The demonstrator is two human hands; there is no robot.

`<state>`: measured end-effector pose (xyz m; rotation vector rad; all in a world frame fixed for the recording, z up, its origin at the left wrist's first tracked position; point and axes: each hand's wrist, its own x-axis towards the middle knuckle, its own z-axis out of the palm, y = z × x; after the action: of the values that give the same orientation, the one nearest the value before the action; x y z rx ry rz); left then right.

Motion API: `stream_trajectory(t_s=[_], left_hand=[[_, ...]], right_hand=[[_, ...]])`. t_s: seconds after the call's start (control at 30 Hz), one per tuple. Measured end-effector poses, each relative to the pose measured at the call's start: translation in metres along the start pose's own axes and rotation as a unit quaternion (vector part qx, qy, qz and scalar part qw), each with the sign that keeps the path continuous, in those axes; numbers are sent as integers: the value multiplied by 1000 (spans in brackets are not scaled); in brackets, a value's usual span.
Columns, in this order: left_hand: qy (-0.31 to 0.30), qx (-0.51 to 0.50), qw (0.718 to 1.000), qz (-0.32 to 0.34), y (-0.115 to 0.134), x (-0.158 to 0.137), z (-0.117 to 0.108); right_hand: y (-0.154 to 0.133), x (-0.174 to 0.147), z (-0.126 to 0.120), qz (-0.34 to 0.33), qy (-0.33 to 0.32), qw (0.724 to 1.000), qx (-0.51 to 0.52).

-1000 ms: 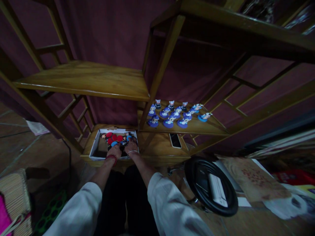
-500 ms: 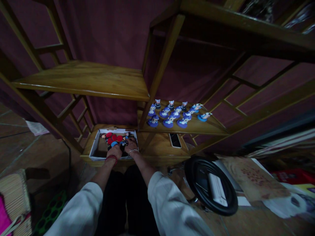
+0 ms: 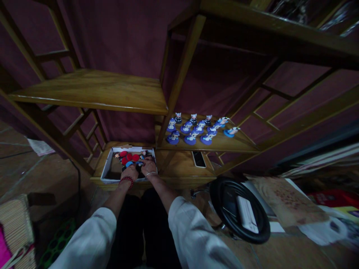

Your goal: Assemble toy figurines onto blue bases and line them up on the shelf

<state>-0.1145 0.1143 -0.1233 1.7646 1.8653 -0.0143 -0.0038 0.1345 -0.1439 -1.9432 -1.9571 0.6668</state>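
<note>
A shallow white cardboard box [image 3: 106,168] sits on the low wooden shelf, with several small figurines on red bases [image 3: 123,160] and a blue base [image 3: 129,164] lying inside. My left hand [image 3: 129,172], with a red bead bracelet at the wrist, reaches over the front of the box beside the blue base. Close to its right, my right hand [image 3: 148,166], wearing a silver bangle, is in the box among dark-coloured figurines. The fingers of both hands are small and dim here, and whatever they touch or grip is largely hidden.
On the raised shelf [image 3: 241,145] at right stand several figurines [image 3: 192,137] on purple, blue and dark bases. A phone [image 3: 199,159] lies on the lower shelf. To my right is a round black stool [image 3: 263,228] bearing a white object. A wooden shelf [image 3: 92,89] juts out above the box.
The view has shifted slightly. Both hands stay in the box, and my right hand's fingers have moved a little among the figurines. The figurines on the raised shelf look unchanged.
</note>
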Motion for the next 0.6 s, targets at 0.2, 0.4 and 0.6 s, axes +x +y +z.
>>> stream_trajectory(t_s=[0.2, 0.4, 0.6], left_hand=[[-3, -1, 1000, 0, 2, 0, -1], [15, -7, 1000, 0, 2, -3, -2], [28, -3, 1000, 5, 2, -2, -2]], right_hand=[[-1, -4, -2, -25, 42, 999, 24], [-2, -11, -5, -62, 53, 997, 10], [-3, -16, -3, -62, 51, 997, -6]])
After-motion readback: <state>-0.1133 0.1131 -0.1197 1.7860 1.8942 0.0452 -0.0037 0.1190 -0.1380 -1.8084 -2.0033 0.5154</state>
